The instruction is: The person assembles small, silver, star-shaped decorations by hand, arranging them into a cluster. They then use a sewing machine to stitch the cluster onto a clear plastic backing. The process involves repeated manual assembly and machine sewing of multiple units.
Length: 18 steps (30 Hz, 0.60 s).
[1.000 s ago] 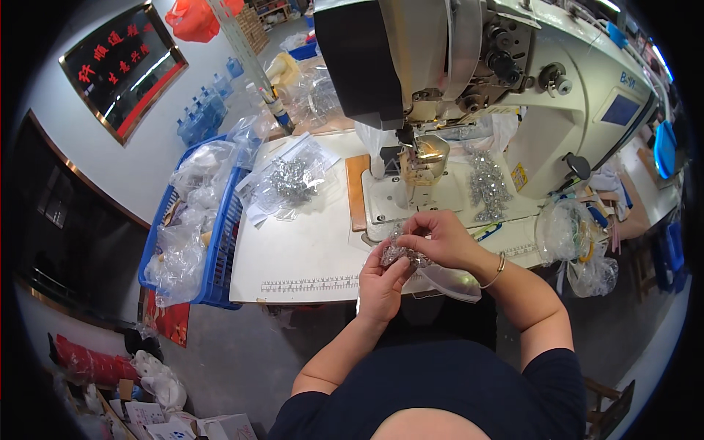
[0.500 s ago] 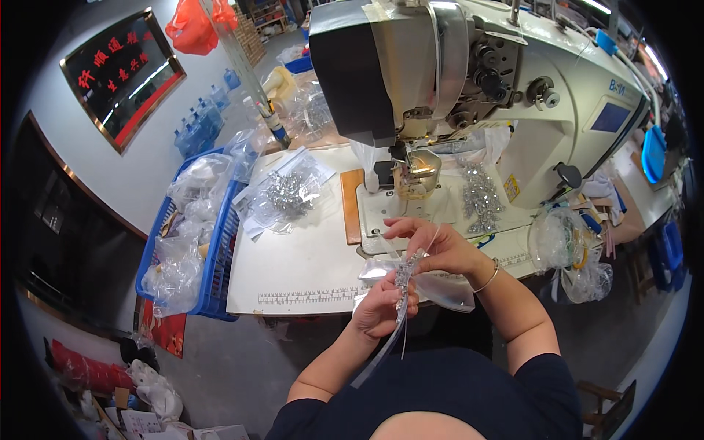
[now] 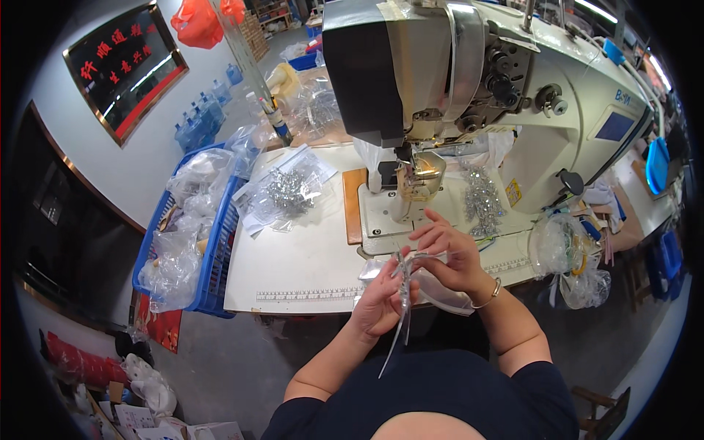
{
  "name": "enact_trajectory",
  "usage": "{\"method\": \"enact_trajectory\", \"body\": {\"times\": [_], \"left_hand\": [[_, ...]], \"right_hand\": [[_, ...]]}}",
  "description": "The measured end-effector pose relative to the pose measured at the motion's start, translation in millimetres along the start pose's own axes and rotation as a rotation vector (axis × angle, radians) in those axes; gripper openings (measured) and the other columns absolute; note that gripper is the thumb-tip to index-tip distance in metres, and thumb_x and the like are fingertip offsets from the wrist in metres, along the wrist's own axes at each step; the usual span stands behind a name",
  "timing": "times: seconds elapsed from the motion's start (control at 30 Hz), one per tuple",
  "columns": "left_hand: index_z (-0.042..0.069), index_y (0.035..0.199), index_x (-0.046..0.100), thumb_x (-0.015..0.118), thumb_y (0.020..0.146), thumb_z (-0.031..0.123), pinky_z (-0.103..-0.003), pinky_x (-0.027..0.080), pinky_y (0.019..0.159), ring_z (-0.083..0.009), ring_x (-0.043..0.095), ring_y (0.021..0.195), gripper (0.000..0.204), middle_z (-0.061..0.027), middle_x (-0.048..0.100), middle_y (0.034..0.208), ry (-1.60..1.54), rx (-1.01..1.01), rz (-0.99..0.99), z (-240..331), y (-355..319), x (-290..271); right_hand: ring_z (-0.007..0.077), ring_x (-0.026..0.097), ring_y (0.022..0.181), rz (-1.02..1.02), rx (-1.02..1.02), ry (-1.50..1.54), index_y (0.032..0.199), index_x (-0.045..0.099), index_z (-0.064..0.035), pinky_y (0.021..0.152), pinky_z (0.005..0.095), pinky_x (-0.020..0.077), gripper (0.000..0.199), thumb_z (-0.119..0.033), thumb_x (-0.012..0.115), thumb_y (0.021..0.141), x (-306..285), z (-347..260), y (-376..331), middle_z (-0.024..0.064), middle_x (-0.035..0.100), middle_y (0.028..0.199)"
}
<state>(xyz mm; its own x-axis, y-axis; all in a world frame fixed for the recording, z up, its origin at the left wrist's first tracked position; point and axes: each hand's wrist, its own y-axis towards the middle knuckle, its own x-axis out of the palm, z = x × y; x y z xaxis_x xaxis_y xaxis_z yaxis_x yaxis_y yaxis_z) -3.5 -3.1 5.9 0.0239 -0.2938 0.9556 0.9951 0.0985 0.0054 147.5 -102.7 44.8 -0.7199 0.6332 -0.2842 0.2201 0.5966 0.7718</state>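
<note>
- One big sewing machine (image 3: pixel 469 95) fills the white table (image 3: pixel 293 257), its needle end just beyond the hands, close enough for feeding work in.
- Blue basket (image 3: pixel 213 249) hangs off the table's left edge, stuffed with clear bags within arm's reach.
- Left hand (image 3: pixel 381 297) has fingers curled tight on a sparkly strip (image 3: pixel 402 293), its tail dangling over the lap.
- Right hand (image 3: pixel 449 253) pinches the strip's top, other fingers fanned apart, seemingly to keep it taut.
</note>
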Motion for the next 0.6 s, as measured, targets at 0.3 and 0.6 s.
{"method": "enact_trajectory", "body": {"times": [0.3, 0.6], "left_hand": [[0.007, 0.144, 0.019, 0.054, 0.072, -0.001, -0.044, 0.031, 0.106, -0.028, 0.04, 0.126, 0.081, -0.0137, 0.038, 0.136, 0.383, 0.175, -0.109, 22, 12, 9], [0.009, 0.125, 0.044, 0.053, 0.086, 0.006, -0.04, 0.051, 0.083, -0.0202, 0.058, 0.099, 0.04, -0.0102, 0.056, 0.11, 0.639, 0.224, 0.157, 37, 47, 26]], "right_hand": [[0.0169, 0.062, 0.074, 0.124, 0.404, -0.061, 0.076, 0.058, -0.001, 0.07, 0.0285, 0.0493, 0.012, -0.001, 0.07, 0.074, -5, -4, -7, 0.0095, 0.064, 0.077], [0.0101, 0.058, 0.072, 0.297, 0.606, 0.124, 0.072, 0.061, -0.0012, 0.069, 0.0244, 0.0456, 0.012, -0.004, 0.073, 0.072, -11, 26, 2, 0.0048, 0.065, 0.075]]}}
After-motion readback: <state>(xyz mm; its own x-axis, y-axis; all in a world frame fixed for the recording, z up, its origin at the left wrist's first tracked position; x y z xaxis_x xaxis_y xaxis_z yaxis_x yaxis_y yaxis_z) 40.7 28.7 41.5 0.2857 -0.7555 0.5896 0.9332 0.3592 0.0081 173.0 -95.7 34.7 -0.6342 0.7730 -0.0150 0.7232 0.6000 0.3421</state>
